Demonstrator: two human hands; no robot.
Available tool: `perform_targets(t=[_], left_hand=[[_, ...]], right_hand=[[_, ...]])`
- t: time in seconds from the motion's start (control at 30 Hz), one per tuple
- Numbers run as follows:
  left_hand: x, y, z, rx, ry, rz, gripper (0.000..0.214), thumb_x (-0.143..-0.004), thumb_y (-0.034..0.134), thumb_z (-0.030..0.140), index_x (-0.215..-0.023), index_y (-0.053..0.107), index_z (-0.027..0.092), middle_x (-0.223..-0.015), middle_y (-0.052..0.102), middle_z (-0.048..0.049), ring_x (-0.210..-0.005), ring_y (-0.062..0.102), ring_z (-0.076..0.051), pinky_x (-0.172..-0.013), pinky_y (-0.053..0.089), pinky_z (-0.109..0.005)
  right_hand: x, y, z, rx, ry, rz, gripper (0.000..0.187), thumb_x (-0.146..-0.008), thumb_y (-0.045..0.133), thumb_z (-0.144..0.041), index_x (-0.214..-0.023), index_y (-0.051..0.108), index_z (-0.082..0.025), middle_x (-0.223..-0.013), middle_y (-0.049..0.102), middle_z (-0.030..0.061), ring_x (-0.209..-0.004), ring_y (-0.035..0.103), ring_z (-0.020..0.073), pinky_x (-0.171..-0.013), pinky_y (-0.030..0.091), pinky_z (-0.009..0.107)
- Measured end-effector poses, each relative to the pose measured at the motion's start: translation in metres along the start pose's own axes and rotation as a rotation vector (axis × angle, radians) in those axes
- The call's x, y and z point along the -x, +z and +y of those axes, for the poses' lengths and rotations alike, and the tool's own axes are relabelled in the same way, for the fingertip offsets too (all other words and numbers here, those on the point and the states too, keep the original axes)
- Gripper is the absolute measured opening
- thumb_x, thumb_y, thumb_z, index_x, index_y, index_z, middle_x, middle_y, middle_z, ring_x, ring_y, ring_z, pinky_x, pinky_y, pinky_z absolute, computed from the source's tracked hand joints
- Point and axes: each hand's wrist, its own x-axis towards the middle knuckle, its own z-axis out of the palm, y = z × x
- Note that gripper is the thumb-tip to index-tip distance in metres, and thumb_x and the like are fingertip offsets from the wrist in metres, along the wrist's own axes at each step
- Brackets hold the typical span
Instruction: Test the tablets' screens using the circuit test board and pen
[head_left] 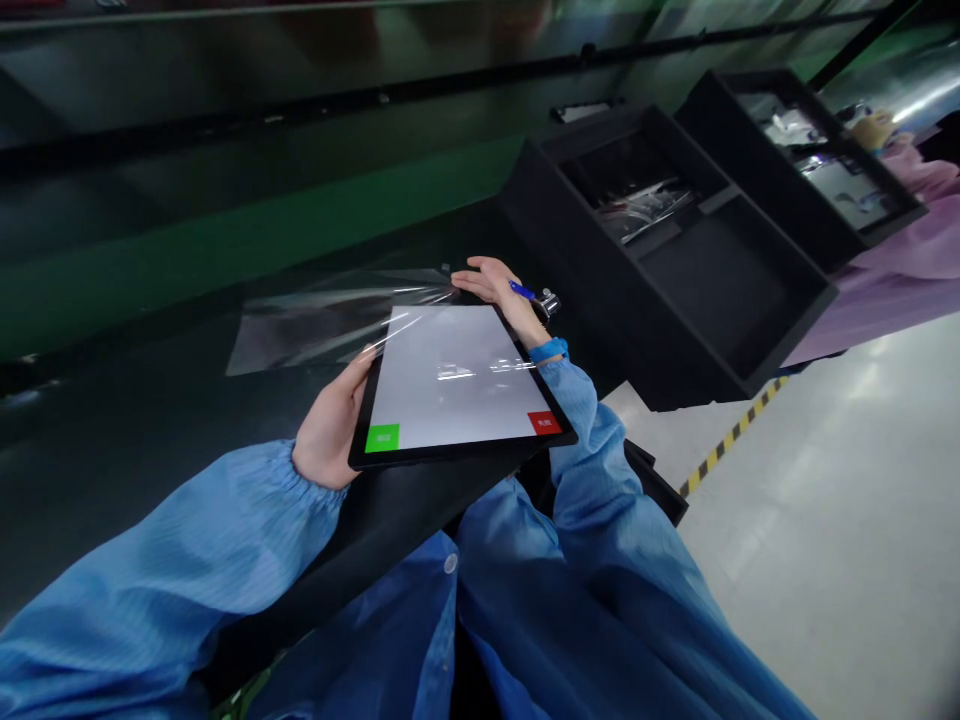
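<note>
The left hand grips the tablet by 1 edge, likely steadying it; right hand extends fingers near film, pinch unclear.

Holds a black-framed tablet with a lit white screen by its left edge in the bare left hand. Has the bare right hand at one end of a clear plastic film sheet, contact unclear. Has a black two-compartment box to the right.
</note>
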Motion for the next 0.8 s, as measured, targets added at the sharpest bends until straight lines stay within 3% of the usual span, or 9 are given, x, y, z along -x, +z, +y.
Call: perform_targets(t=[0.23,0.33,0.43,0.5,0.6,0.7,0.8], left_hand=[[-0.025,-0.028,-0.003,-0.111,0.082,0.066,0.039,-0.096,0.042,0.022,-0.127,0.065,0.012,-0.087,0.078,-0.0058,-0.086,0.075,-0.026,-0.084,0.062,-0.037],[-0.031,-0.040,-0.003,-0.099,0.052,0.073,0.044,-0.095,0.038,0.024,-0.125,0.066,0.009,-0.089,0.078,-0.0084,-0.086,0.076,-0.027,-0.083,0.062,-0.039],[-0.033,-0.046,-0.003,-0.075,0.116,0.097,0.045,-0.092,0.037,0.023,-0.123,0.067,0.009,-0.090,0.078,-0.0087,-0.086,0.076,-0.028,-0.083,0.061,-0.038],[-0.034,-0.047,-0.003,-0.061,0.160,0.122,0.044,-0.089,0.039,0.022,-0.121,0.068,0.011,-0.088,0.078,-0.0072,-0.085,0.076,-0.028,-0.082,0.061,-0.038],[-0.035,-0.048,-0.003,-0.050,0.142,0.147,0.044,-0.088,0.040,0.023,-0.119,0.069,0.013,-0.086,0.078,-0.0053,-0.085,0.076,-0.027,-0.082,0.061,-0.038],[-0.034,-0.049,-0.003,-0.047,0.107,0.139,0.045,-0.089,0.038,0.025,-0.120,0.069,0.014,-0.085,0.078,-0.0047,-0.085,0.075,-0.027,-0.082,0.061,-0.037],[-0.034,-0.050,-0.004,-0.050,0.116,0.116,0.045,-0.088,0.041,0.026,-0.122,0.069,0.015,-0.087,0.078,-0.0041,-0.087,0.075,-0.028,-0.084,0.061,-0.038]], right_hand=[[0.012,0.002,-0.011,-0.003,-0.331,0.225,0.037,-0.095,0.042,-0.058,-0.112,0.049,-0.025,-0.093,0.068,0.0028,-0.094,0.070,0.0230,-0.105,0.049,0.047],[0.020,0.001,-0.021,0.046,-0.382,0.330,0.026,-0.096,0.042,-0.052,-0.105,0.047,-0.028,-0.086,0.063,0.0014,-0.088,0.068,0.0218,-0.098,0.053,0.044],[0.031,0.001,-0.039,0.129,-0.415,0.436,0.017,-0.097,0.039,-0.044,-0.102,0.044,-0.028,-0.088,0.064,0.0022,-0.087,0.068,0.0211,-0.093,0.056,0.042],[0.043,0.003,-0.056,0.232,-0.404,0.438,0.017,-0.100,0.037,-0.044,-0.103,0.044,-0.028,-0.093,0.066,0.0030,-0.092,0.068,0.0214,-0.095,0.055,0.042],[0.063,0.014,-0.081,0.473,-0.380,0.258,0.022,-0.100,0.043,-0.047,-0.114,0.050,-0.031,-0.113,0.067,0.0035,-0.115,0.065,0.0240,-0.109,0.049,0.045],[0.082,0.038,-0.091,0.825,-0.419,-0.114,0.058,-0.086,0.070,-0.052,-0.136,0.050,-0.031,-0.148,0.052,0.0038,-0.148,0.035,0.0349,-0.125,0.028,0.056],[0.097,0.065,-0.076,1.082,-0.431,-0.387,0.089,-0.070,0.086,-0.052,-0.146,0.046,-0.028,-0.163,0.032,0.0064,-0.154,0.011,0.0458,-0.122,0.014,0.073]])
